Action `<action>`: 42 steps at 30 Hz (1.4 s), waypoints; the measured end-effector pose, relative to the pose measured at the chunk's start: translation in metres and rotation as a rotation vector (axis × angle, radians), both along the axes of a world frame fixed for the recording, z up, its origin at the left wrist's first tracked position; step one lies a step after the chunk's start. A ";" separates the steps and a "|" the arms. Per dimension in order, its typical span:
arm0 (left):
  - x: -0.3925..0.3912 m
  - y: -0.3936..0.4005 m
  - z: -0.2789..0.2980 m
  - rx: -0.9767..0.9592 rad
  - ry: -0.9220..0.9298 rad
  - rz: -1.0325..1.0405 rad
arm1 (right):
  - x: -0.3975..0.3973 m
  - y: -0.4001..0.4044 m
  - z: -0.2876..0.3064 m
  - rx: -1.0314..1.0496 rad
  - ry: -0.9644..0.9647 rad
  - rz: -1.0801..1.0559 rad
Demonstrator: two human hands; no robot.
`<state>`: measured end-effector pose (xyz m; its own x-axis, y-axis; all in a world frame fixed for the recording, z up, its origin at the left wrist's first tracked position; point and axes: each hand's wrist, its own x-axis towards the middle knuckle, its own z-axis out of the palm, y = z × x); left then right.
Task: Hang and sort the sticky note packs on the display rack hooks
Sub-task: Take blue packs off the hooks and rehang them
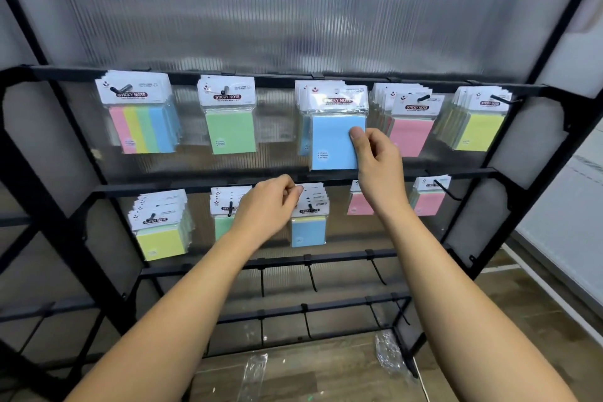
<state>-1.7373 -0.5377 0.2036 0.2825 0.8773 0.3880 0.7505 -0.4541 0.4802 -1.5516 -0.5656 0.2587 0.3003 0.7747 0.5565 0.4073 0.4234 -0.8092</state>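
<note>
A black display rack (228, 73) fills the view, its rails running left to right before a ribbed translucent panel (293, 10). Along the top rail hang five bunches of sticky note packs, header cards up and long axes vertical, faces toward the person: a multicolour pack (143, 127), a green pack (230, 130), a blue pack (332, 143), pink packs (409, 134) and yellow packs (479, 130). The right hand (375, 157) pinches the blue pack at its right edge, thumb across the front, other fingers curled behind. On the second rail hang yellow-green packs (161, 238), a lower green bunch (223, 225), a lower blue bunch (308, 232) and two pink bunches, the nearer (359, 204) partly hidden by the right forearm. The left hand (267, 206), fingers curled, pinches a header card at the top of the lower blue bunch and covers part of the lower green bunch. Beneath, bare hooks (311, 277) point forward, and clear wrappers (390, 352) lie on the wooden floor (293, 375)
</note>
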 end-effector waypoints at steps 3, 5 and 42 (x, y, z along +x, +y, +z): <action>-0.001 0.002 0.002 -0.001 -0.014 -0.005 | 0.002 0.007 -0.003 -0.013 0.002 -0.003; -0.002 0.003 0.003 0.002 -0.017 0.003 | 0.004 0.012 -0.007 -0.033 0.006 0.000; -0.016 0.000 -0.063 -0.137 0.097 0.052 | 0.000 0.030 -0.110 -0.577 -0.182 -0.024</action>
